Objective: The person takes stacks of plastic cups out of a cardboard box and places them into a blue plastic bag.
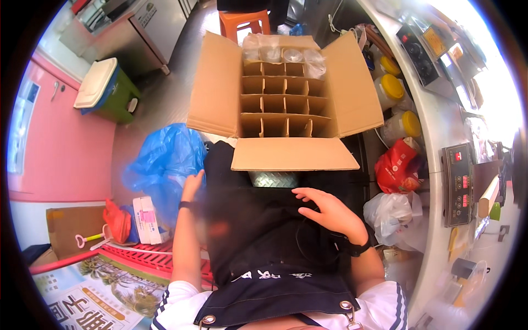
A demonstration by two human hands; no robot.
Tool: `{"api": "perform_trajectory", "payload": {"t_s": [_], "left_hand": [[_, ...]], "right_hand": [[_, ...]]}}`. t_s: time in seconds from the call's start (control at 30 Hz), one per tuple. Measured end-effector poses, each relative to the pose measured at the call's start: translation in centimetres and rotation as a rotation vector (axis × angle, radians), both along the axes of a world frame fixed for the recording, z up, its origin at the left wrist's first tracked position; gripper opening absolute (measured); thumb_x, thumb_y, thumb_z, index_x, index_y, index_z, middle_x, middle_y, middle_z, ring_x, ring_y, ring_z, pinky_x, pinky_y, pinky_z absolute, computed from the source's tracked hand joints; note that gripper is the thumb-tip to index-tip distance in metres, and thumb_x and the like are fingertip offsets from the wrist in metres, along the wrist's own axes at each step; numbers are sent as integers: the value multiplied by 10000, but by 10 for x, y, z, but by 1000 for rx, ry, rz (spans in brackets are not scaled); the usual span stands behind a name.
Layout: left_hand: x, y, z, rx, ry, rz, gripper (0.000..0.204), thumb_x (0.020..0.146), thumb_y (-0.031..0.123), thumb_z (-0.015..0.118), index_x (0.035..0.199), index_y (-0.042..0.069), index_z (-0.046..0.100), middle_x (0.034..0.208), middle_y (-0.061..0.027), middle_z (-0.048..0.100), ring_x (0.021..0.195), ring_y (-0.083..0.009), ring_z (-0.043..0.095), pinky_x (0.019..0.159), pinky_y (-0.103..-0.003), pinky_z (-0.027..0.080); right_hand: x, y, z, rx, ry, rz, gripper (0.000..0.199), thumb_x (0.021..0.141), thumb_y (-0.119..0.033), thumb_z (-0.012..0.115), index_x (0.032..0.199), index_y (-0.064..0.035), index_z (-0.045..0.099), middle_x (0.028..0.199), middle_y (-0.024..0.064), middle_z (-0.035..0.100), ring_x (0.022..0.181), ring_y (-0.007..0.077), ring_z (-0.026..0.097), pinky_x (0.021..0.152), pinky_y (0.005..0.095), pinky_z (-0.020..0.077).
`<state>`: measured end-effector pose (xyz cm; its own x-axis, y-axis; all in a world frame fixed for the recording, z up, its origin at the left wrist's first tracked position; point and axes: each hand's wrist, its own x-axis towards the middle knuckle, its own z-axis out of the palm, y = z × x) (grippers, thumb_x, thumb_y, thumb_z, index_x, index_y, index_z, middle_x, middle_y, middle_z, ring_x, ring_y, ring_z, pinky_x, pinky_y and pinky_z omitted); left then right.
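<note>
An opened cardboard box (pixel 294 155) stands in front of my knees with its flaps folded out. Cardboard dividers (pixel 286 104) split its inside into a grid of cells. Several clear cups or jars (pixel 270 54), some in clear plastic wrap, fill the far row; the nearer cells show nothing in them. My right hand (pixel 324 208) hovers above my lap, just short of the near flap, fingers apart and holding nothing. My left hand (pixel 192 184) is low beside my left thigh, at the edge of a blue plastic bag (pixel 165 154). Its fingers are mostly hidden, so a grip on the bag cannot be made out.
Behind the box is an orange stool (pixel 245 23). A green bin (pixel 115 91) stands at the far left by a pink door (pixel 71 121). Along the right runs a counter (pixel 426 165), with yellow-lidded tubs (pixel 389 88), a red bag (pixel 397 165) and a white plastic bag (pixel 390 214) beneath.
</note>
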<state>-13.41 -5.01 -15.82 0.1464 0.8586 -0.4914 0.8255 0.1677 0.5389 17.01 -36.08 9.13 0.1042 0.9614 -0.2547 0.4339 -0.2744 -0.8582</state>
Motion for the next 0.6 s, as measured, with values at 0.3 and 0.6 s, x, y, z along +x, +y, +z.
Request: {"api": "perform_trajectory", "payload": {"t_s": [0.3, 0.6], "left_hand": [[-1, -3, -88, 243, -275, 554, 808, 694, 463, 731, 1229, -19, 365, 1126, -197, 540, 1024, -301, 551, 807, -451, 466], [-26, 14, 6, 260, -790, 579, 285, 919, 296, 544, 751, 80, 464, 574, 2, 452, 412, -109, 421, 396, -254, 354]], "right_hand": [[15, -18, 5, -34, -1, -212, 360, 827, -101, 602, 1175, -39, 535, 1047, 135, 620, 940, 243, 595, 842, 342, 466], [4, 11, 10, 8, 2, -125, 373, 789, 1, 601, 1157, -7, 538, 1006, 118, 632, 927, 203, 613, 840, 306, 470]]}}
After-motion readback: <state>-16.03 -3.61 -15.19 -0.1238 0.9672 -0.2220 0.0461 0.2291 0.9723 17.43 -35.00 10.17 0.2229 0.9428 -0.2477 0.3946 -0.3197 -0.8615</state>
